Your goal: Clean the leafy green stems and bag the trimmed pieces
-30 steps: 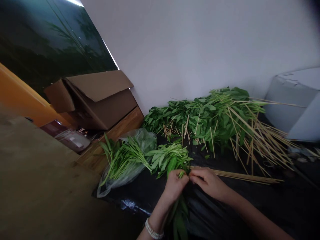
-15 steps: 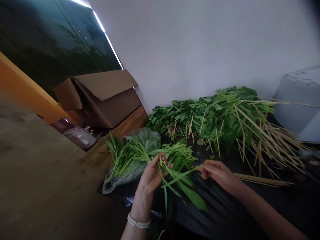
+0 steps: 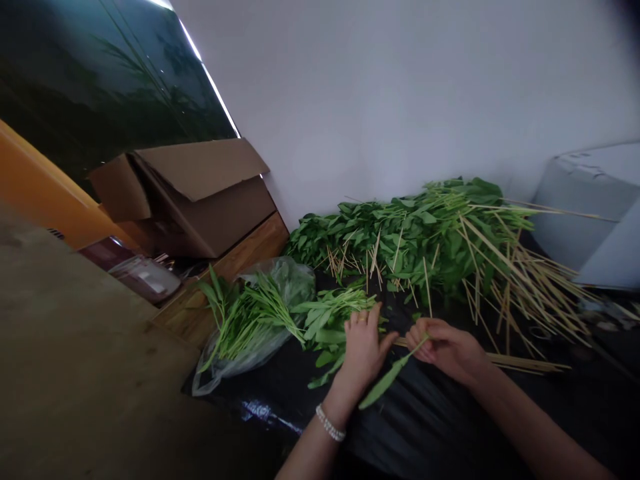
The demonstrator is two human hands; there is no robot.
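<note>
My left hand (image 3: 365, 349) lies palm down with its fingers stretched over a small bunch of green leafy stems (image 3: 333, 313) on the black plastic sheet (image 3: 450, 427). A pearl bracelet is on that wrist. My right hand (image 3: 445, 347) is closed in a pinch on the stem end of a single long green leaf (image 3: 385, 383), which hangs down to the left. A thin bundle of pale sticks (image 3: 520, 363) runs out to the right from behind this hand.
A big heap of leafy greens mixed with pale sticks (image 3: 425, 233) lies against the white wall. A clear plastic bag of greens (image 3: 255, 313) sits at left, beside a wooden ledge (image 3: 235, 263) and an open cardboard box (image 3: 195, 193). A grey container (image 3: 590, 207) stands at right.
My left hand has put down the stems that it held up and now rests flat on the bunch. My right hand keeps one leaf, pulled clear of the others.
</note>
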